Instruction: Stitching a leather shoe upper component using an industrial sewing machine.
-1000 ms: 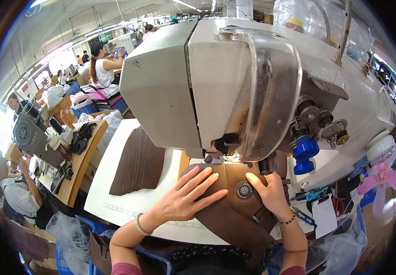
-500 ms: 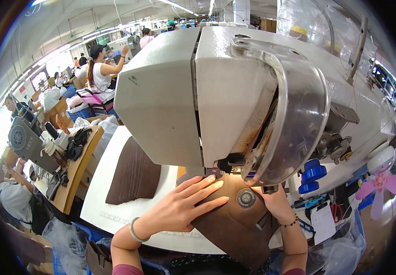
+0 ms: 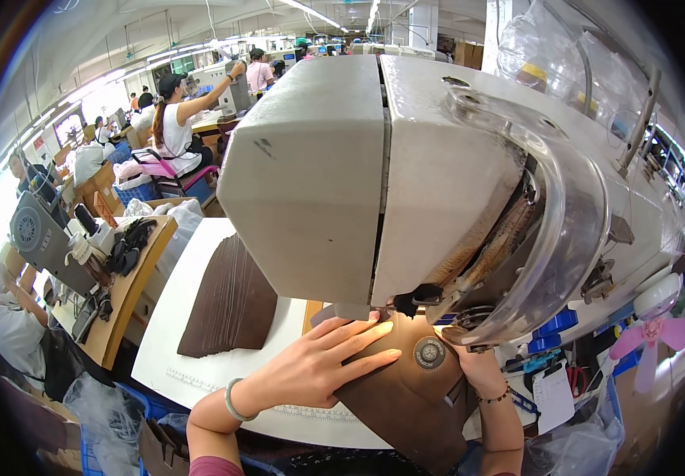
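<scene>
A brown leather-like piece lies under the head of a grey sewing machine, its lower end hanging past the white table's near edge. On it are a round dark badge and a small metal fitting near the right edge. My left hand rests flat on the piece's left side, fingers stretched toward the needle area. At the right edge of the same piece is my right hand; its fingers are largely hidden behind the machine's clear curved guard. The needle itself is hidden.
Pleated brown material lies on the white tabletop to the left. A pink fan, red-handled scissors and a paper sheet are at right. A wooden bench stands left; co-workers sit beyond.
My view has shifted, so the machine sits farther right and slightly lower in it. Both hands stay on the brown piece. A co-worker's arm at the back left reaches out farther.
</scene>
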